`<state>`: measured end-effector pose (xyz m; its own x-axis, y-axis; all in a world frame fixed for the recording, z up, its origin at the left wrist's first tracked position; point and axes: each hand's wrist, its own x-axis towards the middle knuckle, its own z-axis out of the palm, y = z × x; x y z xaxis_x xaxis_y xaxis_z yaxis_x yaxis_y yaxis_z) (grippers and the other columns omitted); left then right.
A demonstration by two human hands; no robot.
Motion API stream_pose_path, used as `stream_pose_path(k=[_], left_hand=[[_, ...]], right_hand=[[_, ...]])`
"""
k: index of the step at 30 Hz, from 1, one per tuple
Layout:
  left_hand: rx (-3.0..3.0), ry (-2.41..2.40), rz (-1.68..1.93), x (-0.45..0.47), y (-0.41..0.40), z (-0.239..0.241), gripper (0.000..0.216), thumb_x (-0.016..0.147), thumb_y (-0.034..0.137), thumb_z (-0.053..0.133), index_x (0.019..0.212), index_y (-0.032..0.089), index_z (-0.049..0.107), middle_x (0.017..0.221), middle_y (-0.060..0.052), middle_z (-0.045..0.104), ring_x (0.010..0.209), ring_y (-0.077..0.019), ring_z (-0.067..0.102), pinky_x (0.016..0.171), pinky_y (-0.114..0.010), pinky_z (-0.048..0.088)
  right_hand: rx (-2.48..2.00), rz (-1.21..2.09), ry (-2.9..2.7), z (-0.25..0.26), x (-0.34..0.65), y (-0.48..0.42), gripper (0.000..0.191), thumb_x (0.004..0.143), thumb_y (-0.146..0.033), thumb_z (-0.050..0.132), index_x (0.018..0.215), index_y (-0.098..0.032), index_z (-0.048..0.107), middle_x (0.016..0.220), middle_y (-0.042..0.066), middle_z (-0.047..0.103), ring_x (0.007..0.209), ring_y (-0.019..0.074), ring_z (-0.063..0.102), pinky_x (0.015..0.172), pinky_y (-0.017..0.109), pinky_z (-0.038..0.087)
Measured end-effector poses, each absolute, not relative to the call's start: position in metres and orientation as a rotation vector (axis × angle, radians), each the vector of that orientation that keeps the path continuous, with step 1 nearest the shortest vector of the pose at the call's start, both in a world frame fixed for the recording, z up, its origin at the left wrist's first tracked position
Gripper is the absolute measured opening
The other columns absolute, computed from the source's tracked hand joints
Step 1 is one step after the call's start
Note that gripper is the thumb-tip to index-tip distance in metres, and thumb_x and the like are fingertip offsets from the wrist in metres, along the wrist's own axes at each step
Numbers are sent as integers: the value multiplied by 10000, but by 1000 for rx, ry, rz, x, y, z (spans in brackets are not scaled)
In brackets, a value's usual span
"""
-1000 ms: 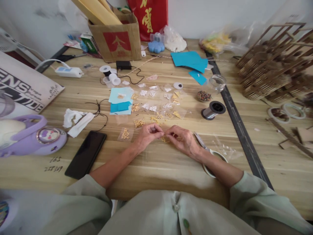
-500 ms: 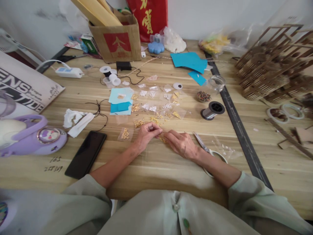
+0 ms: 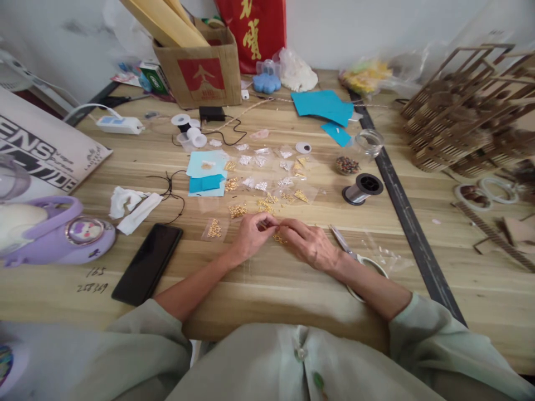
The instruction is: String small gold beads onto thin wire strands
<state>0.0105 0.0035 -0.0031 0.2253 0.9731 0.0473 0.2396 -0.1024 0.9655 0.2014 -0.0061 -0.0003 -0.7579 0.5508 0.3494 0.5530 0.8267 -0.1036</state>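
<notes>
My left hand [image 3: 253, 236] and my right hand [image 3: 309, 245] meet over the table, thumbs and fingertips pinched close together. A thin clear thread [image 3: 249, 270] trails faintly from under my left hand. Whatever my right fingers pinch is too small to make out. Just below the fingertips lie gold-coloured small pieces [image 3: 279, 239], partly covered by my right hand. Beyond the hands are gold beads [image 3: 265, 205] in loose heaps, and another heap of gold beads [image 3: 238, 211] is near my left knuckles. A bag of gold rings [image 3: 214, 228] lies left of my left hand.
Scissors [image 3: 355, 256] lie partly under my right forearm. A spool of wire [image 3: 362, 189] and a jar of dark beads [image 3: 348, 164] stand at right. Small bags of silver pieces [image 3: 261, 186] spread behind. A phone [image 3: 147, 264] and a purple bottle [image 3: 54, 231] are at left.
My fingertips have shifted slightly and drawn closer together, the left hand's fingers curling a little more. The objects on the table lie as before.
</notes>
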Motion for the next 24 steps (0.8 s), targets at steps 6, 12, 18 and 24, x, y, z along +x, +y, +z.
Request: stream_pose_path(k=[6,12,18,24], left_hand=[[1604,1167,902,8,4,4,27,737,142,644,729,132,667,716,-23,684,653,-117,609,621,-215,482],[1597,1140,864,6,6,2,50,738,171,654,750,131,681,735,-34,698,662,-131,620,637,-235,491],[1763,1130,820,4,7,-5,79,748,163,630,768,164,707,784,-45,713,695,-154,628,658,-265,485],[1937,1189,759,4,5,-3,79,739,123,619,698,175,664,680,-13,653,631,-137,567,621,-253,433]], right_hand=[[-896,250,-2516,-1,200,-4,205,962,-146,383,1086,-164,546,1054,109,648,875,165,645,672,242,524],[-930,440,-2430,-1,199,-2,202,985,-205,371,1028,-160,563,907,85,645,768,156,635,669,253,506],[-923,358,-2550,-4,201,-4,233,977,-172,360,1076,-164,570,947,93,649,824,163,629,677,249,499],[-951,398,-2502,-8,200,-3,214,985,-217,369,1027,-156,570,898,85,650,761,156,625,651,250,483]])
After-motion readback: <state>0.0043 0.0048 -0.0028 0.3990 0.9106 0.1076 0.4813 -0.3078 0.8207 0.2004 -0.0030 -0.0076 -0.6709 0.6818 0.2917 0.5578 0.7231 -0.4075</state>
